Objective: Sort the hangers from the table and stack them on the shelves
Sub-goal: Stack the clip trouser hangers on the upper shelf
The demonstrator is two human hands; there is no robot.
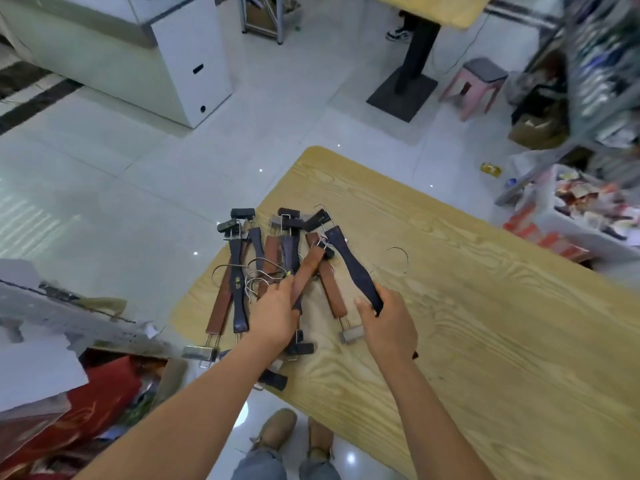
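head view, as i read it on my feed: hangers (pixel 239 285), brown and dark with metal clips and wire hooks, lay heaped at the near left corner of the wooden table (pixel 485 323). left hand (pixel 273 315) had its fingers curled round the lower end of a brown hanger (pixel 308 268) atop the heap. right hand (pixel 388 323) clasped a dark hanger (pixel 353 268) by its near end, just right of the heap. blurred shelves (pixel 595 81) stood at far right, well apart.
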